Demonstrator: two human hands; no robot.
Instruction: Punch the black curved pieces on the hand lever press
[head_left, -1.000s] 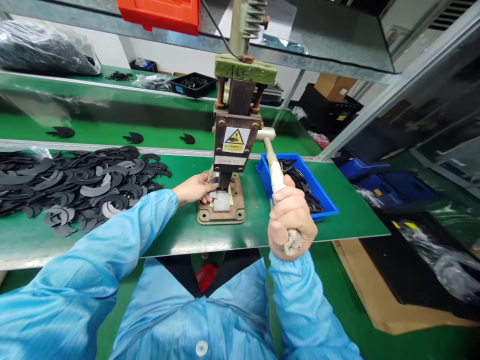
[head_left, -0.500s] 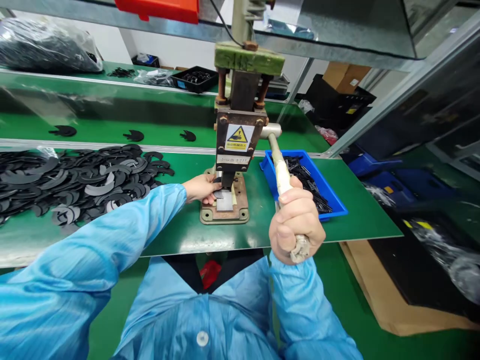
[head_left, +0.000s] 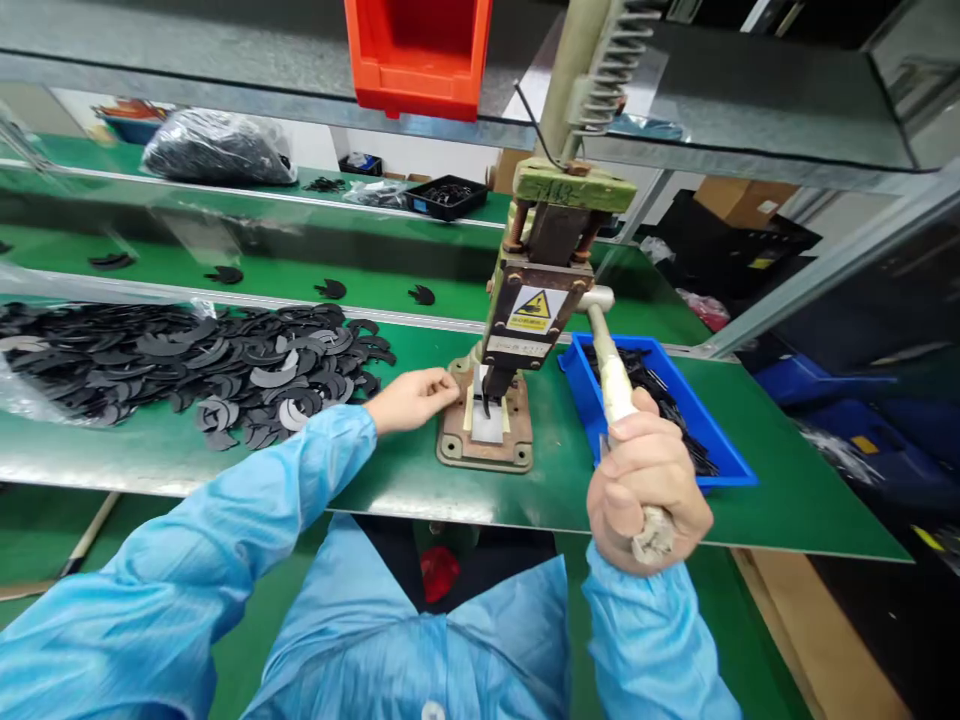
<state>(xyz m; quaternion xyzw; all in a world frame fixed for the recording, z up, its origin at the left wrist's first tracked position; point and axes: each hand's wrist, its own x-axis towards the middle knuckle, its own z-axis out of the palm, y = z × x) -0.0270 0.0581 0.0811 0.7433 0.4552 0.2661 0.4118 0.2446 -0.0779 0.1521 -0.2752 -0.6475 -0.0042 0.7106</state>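
Right hand (head_left: 645, 490) fists the press lever (head_left: 613, 375); left hand (head_left: 411, 400), fingers loosely curled, rests beside the press base (head_left: 450, 445) on the desk (head_left: 390, 480). Lever looks stiff, heavy; best gripped at its padded end.

The right grip (head_left: 646, 495) closes round the end of the lever (head_left: 611, 365), which runs up and away to the press (head_left: 525, 320) standing on the surface (head_left: 390, 480). Just behind that grip and right of the lever sits the tray (head_left: 720, 450), parts lying in it. The left grip (head_left: 412, 398) rests at the press base (head_left: 486, 440), on its left. Further left of that grip, the heap of flat parts (head_left: 187, 365) spreads over the surface.
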